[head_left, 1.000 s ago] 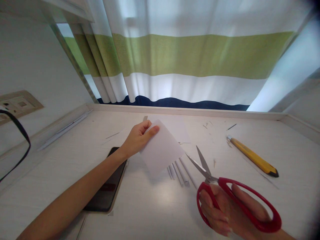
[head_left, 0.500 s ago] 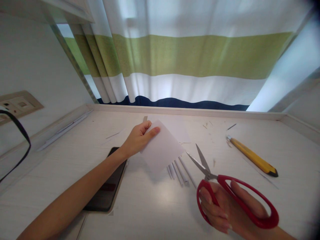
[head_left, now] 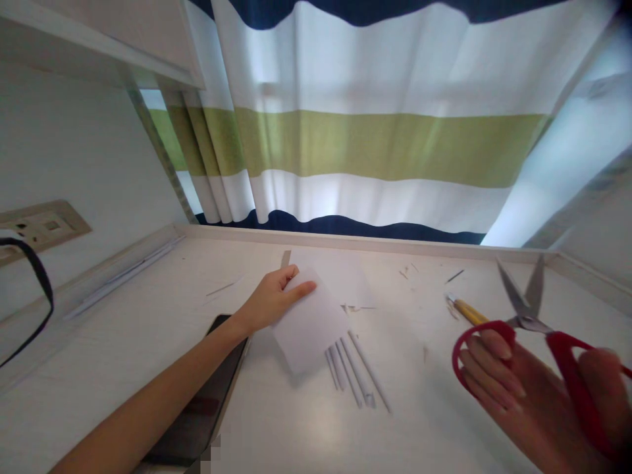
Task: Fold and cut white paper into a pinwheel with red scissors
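Observation:
My left hand [head_left: 279, 296] pinches a small white sheet of paper [head_left: 311, 329] between thumb and fingers, held above the table. On the right, my right hand [head_left: 523, 388] grips red-handled scissors [head_left: 530, 322], its fingers through the loops and the blades spread apart, pointing up. Thin rolled paper sticks [head_left: 349, 372] lie side by side just right of the held paper, partly hidden by it. Behind the scissors lies a yellow utility knife [head_left: 467, 311], mostly covered by the right hand and the handle.
A dark phone [head_left: 197, 421] lies under my left forearm. Another white sheet [head_left: 340, 276] lies flat behind the held paper. Small scraps [head_left: 407, 271] and a thin dark sliver [head_left: 454, 276] are scattered at the back. Papers [head_left: 123, 276] lean along the left edge; a striped curtain [head_left: 370, 145] hangs behind.
My right hand has carried the scissors right and up, away from the paper, over the utility knife. The left hand still holds the paper; the whole view has tilted up.

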